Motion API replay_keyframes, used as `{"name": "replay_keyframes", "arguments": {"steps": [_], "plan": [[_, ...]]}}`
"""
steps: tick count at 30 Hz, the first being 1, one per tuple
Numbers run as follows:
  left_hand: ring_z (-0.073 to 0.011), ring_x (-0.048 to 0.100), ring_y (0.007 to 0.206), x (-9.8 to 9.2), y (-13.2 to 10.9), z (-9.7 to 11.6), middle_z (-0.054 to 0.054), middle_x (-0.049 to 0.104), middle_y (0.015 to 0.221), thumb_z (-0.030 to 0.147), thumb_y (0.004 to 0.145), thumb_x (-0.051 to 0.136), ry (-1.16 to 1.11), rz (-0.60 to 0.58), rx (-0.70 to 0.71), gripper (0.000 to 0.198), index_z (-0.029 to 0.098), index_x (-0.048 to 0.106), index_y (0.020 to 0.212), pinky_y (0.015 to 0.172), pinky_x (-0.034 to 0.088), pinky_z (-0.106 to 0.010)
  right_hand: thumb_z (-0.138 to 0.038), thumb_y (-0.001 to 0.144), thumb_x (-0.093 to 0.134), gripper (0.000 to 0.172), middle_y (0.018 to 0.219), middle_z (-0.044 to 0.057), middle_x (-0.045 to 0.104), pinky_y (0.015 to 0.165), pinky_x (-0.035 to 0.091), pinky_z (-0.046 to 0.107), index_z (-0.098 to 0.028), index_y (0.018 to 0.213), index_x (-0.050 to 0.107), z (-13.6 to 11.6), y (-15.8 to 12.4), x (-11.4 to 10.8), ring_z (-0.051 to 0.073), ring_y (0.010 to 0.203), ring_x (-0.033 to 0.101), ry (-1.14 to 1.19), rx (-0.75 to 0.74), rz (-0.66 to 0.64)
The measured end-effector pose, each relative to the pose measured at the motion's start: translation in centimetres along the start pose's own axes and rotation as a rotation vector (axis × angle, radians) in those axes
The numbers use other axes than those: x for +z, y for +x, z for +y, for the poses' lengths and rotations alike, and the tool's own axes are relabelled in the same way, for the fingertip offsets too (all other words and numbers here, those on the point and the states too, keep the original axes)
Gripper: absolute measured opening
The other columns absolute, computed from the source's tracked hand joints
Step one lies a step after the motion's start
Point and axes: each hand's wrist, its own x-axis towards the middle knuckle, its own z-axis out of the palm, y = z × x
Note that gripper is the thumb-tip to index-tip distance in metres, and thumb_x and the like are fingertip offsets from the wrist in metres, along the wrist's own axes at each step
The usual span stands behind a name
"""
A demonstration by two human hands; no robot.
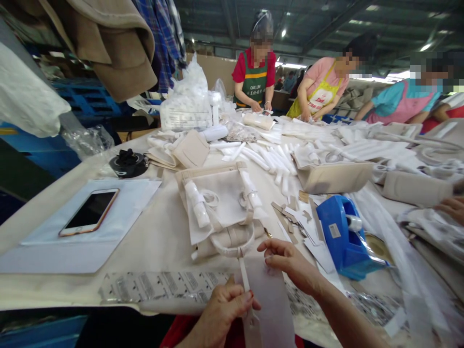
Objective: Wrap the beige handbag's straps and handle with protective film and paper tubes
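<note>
Low in view, left hand [224,309] and right hand [290,265] pinch a white sheet [271,302], its bottom cropped.

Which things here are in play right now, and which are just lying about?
In play: left hand on the narrow strip; right hand pinching the white sheet; beige bag just beyond.
Lying about: phone, blue tape dispenser, black round object, printed plastic sleeve.

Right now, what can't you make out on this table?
Head view:
- Sheet: lower end cut off by the picture's bottom edge.
- Left hand: curled fingers hide its grip on the sheet.
- Clear packet: print too small to read.
- Far workers: hands partly behind piles.
</note>
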Motion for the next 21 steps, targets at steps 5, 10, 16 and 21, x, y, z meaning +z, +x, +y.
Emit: {"name": "replay_keyframes", "arguments": {"steps": [5, 10, 16, 21], "plan": [[-0.0122, 0.042, 0.054, -0.6, 0.4, -2.4, -0.001, 0.054, 0.054, 0.067, 0.056, 0.070, 0.009, 0.057, -0.120, 0.058, 0.011, 0.069, 0.067, 0.058, 0.030, -0.026, -0.030, 0.062, 0.067, 0.036, 0.069, -0.003, 0.061, 0.059, 0.037, 0.024, -0.017, 0.095, 0.061, 1.6, -1.1, 1.1, 0.012, 0.063, 0.054, 0.136, -0.007, 0.107], [-0.0108, 0.035, 0.051, -1.0, 0.7, -3.6, 0.003, 0.044, 0.049, 0.070, 0.059, 0.064, 0.122, 0.098, -0.096, 0.058, 0.012, 0.063, 0.062, 0.051, 0.022, -0.025, -0.043, 0.058, 0.077, 0.046, 0.072, 0.002, 0.068, 0.062, 0.046, 0.030, -0.017, 0.094, 0.064, 4.3, -3.8, 3.4, 0.018, 0.064, 0.062, 0.438, 0.117, 0.053], [-0.0150, 0.049, 0.060, -1.0, -0.9, -2.1, -0.001, 0.057, 0.059, 0.057, 0.070, 0.061, 0.150, 0.206, 0.005, 0.044, 0.014, 0.063, 0.067, 0.058, 0.037, -0.025, -0.040, 0.060, 0.080, 0.026, 0.058, -0.001, 0.068, 0.055, 0.045, 0.026, -0.018, 0.070, 0.068, 6.2, -3.7, 5.7, 0.015, 0.051, 0.059, 0.586, 0.137, 0.144], [-0.0246, 0.060, 0.087, -2.5, -1.9, -0.9, -0.007, 0.070, 0.088, 0.036, 0.071, 0.057, 0.407, 0.332, 0.096, 0.033, 0.016, 0.070, 0.093, 0.082, 0.044, -0.031, -0.038, 0.067, 0.076, 0.020, 0.063, -0.001, 0.070, 0.057, 0.047, 0.026, -0.020, 0.074, 0.070, 6.8, -2.9, 7.0, 0.015, 0.057, 0.062, 0.667, 0.066, 0.081]]}}
